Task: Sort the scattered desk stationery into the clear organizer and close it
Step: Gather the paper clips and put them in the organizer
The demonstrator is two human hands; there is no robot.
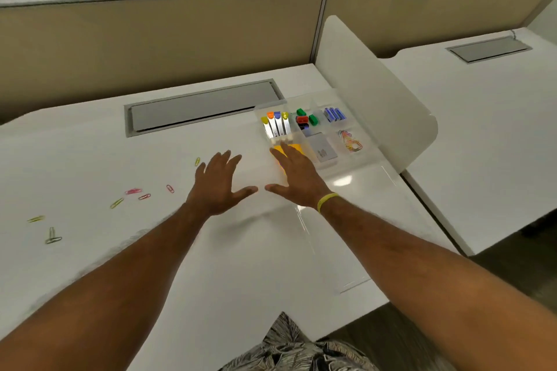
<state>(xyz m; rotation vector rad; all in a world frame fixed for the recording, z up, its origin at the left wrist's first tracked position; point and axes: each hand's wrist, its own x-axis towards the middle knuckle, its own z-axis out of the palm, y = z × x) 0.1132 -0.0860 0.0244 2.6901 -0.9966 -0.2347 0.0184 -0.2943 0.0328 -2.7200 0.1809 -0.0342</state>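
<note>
Both hands are held flat with the fingers spread wide and nothing gripped. The right hand (297, 178) is stretched toward one o'clock, its fingertips (278, 153) lying over the near-left corner of the clear organizer (366, 146), above the yellow-orange notes (297, 148). Whether the fingertips touch the rim cannot be told. The left hand (218, 182) is beside it, its fingers pointed toward twelve o'clock, over bare desk (90, 153).

The organizer is set at one o'clock from the right hand, its long axis running from roughly ten to four o'clock. Its clear lid (346, 220) is seen folded open toward the person, flat on the desk at about five o'clock from the right wrist.

Loose paper clips (134, 191) are scattered at nine o'clock from the left hand, well apart from the organizer; one more clip (197, 161) lies just beside the left little finger. The left hand is judged the nearer for gathering them, while the right is nearer the box and lid.
</note>
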